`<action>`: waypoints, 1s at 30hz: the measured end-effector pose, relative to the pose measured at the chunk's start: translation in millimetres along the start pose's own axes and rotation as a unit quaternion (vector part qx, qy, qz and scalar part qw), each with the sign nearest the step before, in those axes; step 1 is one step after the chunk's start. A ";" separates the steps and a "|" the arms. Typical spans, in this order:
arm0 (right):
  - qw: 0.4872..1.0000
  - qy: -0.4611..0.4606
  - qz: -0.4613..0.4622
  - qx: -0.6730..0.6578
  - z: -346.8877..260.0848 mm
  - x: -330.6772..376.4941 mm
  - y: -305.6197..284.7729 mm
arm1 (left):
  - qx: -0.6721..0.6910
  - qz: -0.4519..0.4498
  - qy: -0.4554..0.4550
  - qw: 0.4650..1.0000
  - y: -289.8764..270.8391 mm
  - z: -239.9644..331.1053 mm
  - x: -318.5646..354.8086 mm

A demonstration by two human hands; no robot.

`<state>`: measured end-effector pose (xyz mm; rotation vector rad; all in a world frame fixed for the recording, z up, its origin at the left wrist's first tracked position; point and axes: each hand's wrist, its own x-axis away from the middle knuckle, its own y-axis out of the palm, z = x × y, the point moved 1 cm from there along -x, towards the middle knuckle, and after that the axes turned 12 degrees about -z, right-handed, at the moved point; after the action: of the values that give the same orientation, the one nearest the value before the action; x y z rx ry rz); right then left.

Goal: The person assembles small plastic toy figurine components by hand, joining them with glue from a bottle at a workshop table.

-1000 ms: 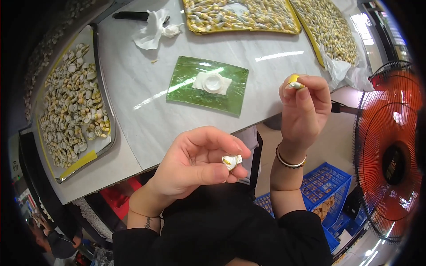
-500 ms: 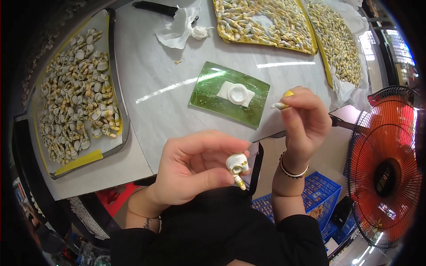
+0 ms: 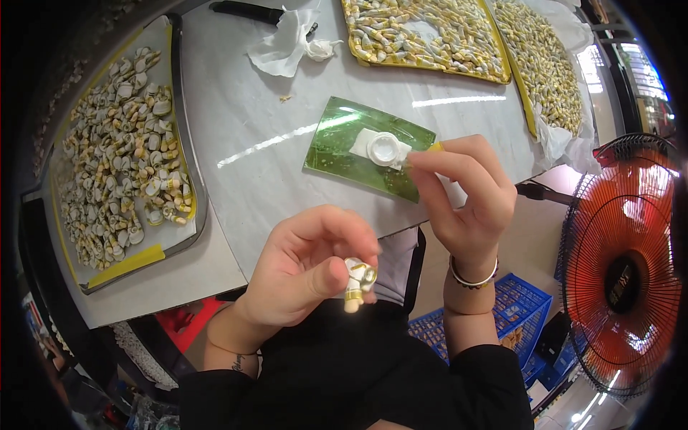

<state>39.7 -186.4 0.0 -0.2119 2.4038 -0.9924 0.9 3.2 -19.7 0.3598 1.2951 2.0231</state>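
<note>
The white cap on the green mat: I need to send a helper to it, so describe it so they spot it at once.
On the grey table, find the green mat near the front edge. At its middle lies a white pad holding the round white cap, beside the right hand; it is the only single round piece there.

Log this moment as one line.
left hand: holds white-and-gold part | right hand: fingertips at green mat | trays: full
</note>
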 end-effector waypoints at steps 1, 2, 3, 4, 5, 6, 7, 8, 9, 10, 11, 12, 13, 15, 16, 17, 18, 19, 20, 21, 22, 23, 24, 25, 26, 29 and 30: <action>0.999 -0.015 0.013 0.029 0.9 -0.7 1.6 | 0.004 0.018 -0.025 1.000 2.7 1.4 0.3; 0.999 -0.015 0.013 0.029 2.7 -1.8 2.6 | 0.003 0.018 -0.025 1.000 6.8 2.1 -1.3; 0.998 -0.038 0.004 0.056 4.3 -4.4 3.6 | -0.024 0.046 -0.027 0.998 11.6 2.9 -4.6; 0.995 -0.060 -0.005 0.084 4.6 -5.8 4.3 | -0.051 0.074 -0.028 0.996 13.9 3.3 -6.2; 0.995 -0.060 -0.005 0.083 3.3 -6.7 4.2 | -0.052 0.074 -0.028 0.995 13.8 4.0 -5.9; 0.993 -0.059 -0.021 0.098 1.2 -7.5 3.9 | -0.042 0.058 -0.039 0.997 13.6 4.4 -5.3; 0.991 -0.058 -0.037 0.114 -0.2 -8.1 3.8 | -0.032 0.042 -0.050 0.997 13.4 4.5 -4.8; 0.991 -0.057 -0.036 0.114 -0.5 -8.6 3.7 | -0.032 0.042 -0.051 0.997 13.0 4.2 -4.2; 0.991 -0.061 -0.041 0.112 -0.5 -9.1 4.2 | -0.015 0.038 -0.058 0.997 12.0 3.2 -3.0; 0.991 -0.064 -0.045 0.110 -0.2 -9.2 4.5 | 0.003 0.034 -0.065 0.997 11.1 1.9 -2.3; 0.991 -0.063 -0.045 0.110 0.5 -8.6 4.8 | 0.003 0.034 -0.066 0.997 10.2 0.6 -2.0; 0.994 -0.063 -0.019 0.088 0.9 -7.6 5.0 | 0.010 0.039 -0.055 0.998 9.7 -0.4 -1.2; 0.996 -0.063 0.006 0.065 1.2 -6.8 5.0 | 0.017 0.045 -0.044 0.998 8.8 -1.4 -0.5; 0.998 -0.028 0.038 0.033 -2.7 -1.0 3.7 | 0.030 0.039 -0.041 0.998 3.9 -4.4 1.9; 0.997 0.006 0.070 0.002 -3.2 1.3 2.8 | 0.043 0.033 -0.038 0.998 2.4 -5.2 2.2; 0.997 0.007 0.070 0.001 -2.4 1.5 3.4 | 0.043 0.034 -0.038 0.998 2.2 -5.5 1.5; 0.998 0.008 0.064 0.012 -1.5 1.4 5.3 | 0.037 0.038 -0.035 0.998 1.8 -5.5 1.1; 0.998 0.010 0.058 0.023 -0.3 1.3 7.2 | 0.031 0.042 -0.032 0.998 1.6 -5.5 0.8; 0.998 0.011 0.058 0.022 1.8 0.9 9.3 | 0.031 0.043 -0.032 0.998 3.5 -3.9 -0.1; 0.998 0.001 0.043 0.042 4.3 0.0 10.7 | 0.039 0.060 -0.045 0.996 7.2 -1.1 -2.4; 0.998 -0.008 0.029 0.061 5.4 -0.4 11.5 | 0.046 0.077 -0.058 0.994 9.1 0.3 -3.6; 0.998 -0.008 0.029 0.061 5.3 0.2 10.8 | 0.046 0.077 -0.059 0.994 7.9 0.4 -2.8; 0.998 0.004 0.034 0.054 5.2 0.8 10.5 | 0.050 0.065 -0.065 0.995 5.4 0.5 -0.1; 0.998 0.015 0.039 0.047 5.0 1.6 9.9 | 0.054 0.052 -0.071 0.995 3.6 -0.1 1.9; 0.998 0.014 0.039 0.045 3.9 3.4 8.3 | 0.053 0.054 -0.070 0.995 3.0 -1.3 2.5; 0.991 0.047 0.101 -0.078 -6.2 10.1 0.9 | 0.088 0.045 -0.033 0.995 4.7 -6.0 2.1; 0.978 0.038 0.129 -0.162 -11.3 12.3 -1.8 | 0.098 0.037 -0.010 0.994 5.1 -8.3 0.1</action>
<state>23.2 -184.9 2.9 0.0253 2.5721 -0.4979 -6.0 -3.6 -19.1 0.5245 1.4918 1.9525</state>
